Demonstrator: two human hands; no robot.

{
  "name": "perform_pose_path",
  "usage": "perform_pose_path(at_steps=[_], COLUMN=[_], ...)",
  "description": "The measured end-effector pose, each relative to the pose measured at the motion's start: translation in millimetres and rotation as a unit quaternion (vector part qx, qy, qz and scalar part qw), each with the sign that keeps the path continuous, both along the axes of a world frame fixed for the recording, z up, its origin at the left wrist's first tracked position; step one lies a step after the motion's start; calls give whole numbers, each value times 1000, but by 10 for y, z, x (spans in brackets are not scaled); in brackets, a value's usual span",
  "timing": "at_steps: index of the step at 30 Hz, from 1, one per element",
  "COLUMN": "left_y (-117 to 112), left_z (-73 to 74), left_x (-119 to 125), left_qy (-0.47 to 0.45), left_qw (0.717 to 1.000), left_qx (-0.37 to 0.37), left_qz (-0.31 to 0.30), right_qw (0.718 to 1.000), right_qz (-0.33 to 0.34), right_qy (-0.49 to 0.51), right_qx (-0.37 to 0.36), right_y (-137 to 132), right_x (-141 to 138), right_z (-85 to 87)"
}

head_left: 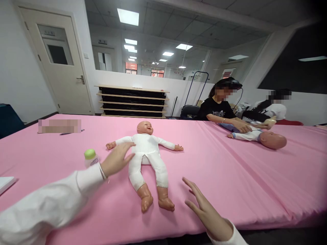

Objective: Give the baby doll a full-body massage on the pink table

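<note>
A baby doll [146, 144] with a white cloth body lies on its back on the pink-covered table [204, 170], its feet toward me. My left hand [118, 158] is open over the doll's side, thumb and fingers apart, near its arm and hip; whether it touches the cloth I cannot tell. Beside my left wrist stands a small bottle [90, 157] with a green cap, partly hidden by my sleeve. To the right of the doll's feet, my right hand [204, 207] hovers open with nothing in it, apart from the doll.
Across the table on the right, a person [219, 105] in a black shirt handles another doll [272, 139]; a second person [276, 107] is behind. A pen [71, 132] lies at the far left, a white object [6, 183] at the left edge. Stacked boards [133, 100] stand by the wall.
</note>
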State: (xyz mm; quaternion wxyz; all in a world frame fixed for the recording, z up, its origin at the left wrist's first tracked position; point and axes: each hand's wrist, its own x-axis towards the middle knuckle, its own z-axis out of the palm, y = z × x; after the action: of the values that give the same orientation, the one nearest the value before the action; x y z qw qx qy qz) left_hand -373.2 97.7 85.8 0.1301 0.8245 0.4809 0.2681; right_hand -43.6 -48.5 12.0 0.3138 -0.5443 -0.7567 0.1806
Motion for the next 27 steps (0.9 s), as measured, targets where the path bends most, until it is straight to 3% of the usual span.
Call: perform_pose_path(at_steps=[2, 4, 7, 11, 16, 21, 27], left_y=[-237, -332, -303, -245, -286, -327, -311], left_z=[-299, -580, -793, -784, -841, -925, -924], left_x=[66, 94, 66, -40, -85, -16, -30], left_qy=[-15, -1, 46, 65, 20, 9, 0], left_qw=[998, 995, 988, 974, 973, 974, 974], left_qx=[51, 57, 28, -21, -21, -37, -38], left_qz=[-40, -76, -142, -215, -227, -223, -222], right_qw=[998, 989, 967, 955, 962, 965, 974], right_qz=[41, 107, 204, 263, 251, 234, 222], right_qy=[-31, -56, -92, -103, -97, -117, -48], right_qx=[28, 80, 124, 94, 50, 22, 24], right_y=[266, 606, 1092, 1378, 1265, 1182, 1192], right_x=[-109, -280, -492, -543, -535, -578, -545], right_z=[159, 249, 211, -48, -316, -328, -335])
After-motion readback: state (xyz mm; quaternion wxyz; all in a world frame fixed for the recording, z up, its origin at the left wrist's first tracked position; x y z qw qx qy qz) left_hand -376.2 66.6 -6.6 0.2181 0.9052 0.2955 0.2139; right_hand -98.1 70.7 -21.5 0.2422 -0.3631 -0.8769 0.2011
